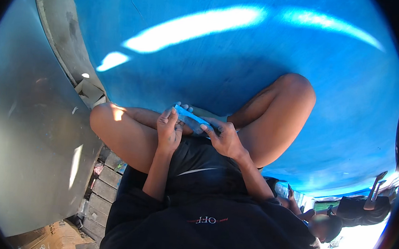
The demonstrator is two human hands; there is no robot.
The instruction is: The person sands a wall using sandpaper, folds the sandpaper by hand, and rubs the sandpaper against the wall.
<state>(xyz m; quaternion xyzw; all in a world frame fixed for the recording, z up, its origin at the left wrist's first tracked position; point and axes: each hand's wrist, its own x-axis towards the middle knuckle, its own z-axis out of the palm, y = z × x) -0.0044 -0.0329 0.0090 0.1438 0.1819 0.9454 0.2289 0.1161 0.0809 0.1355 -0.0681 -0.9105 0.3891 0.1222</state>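
Between my two hands, above my lap, is a small clear plastic packet with a bright blue strip along its upper edge. My left hand pinches its left end, the thumb upright against the strip and the fingers behind. At the other end, my right hand grips the strip between thumb and bent fingers. The packet slants down to the right. Whether anything is inside it is too small to tell. My bent legs lie on both sides of the hands.
A blue-painted surface with bright sun patches spreads in front of me. To my left stands a large smooth grey panel, with wooden slats beside it and printed cardboard below. Another person is at the lower right.
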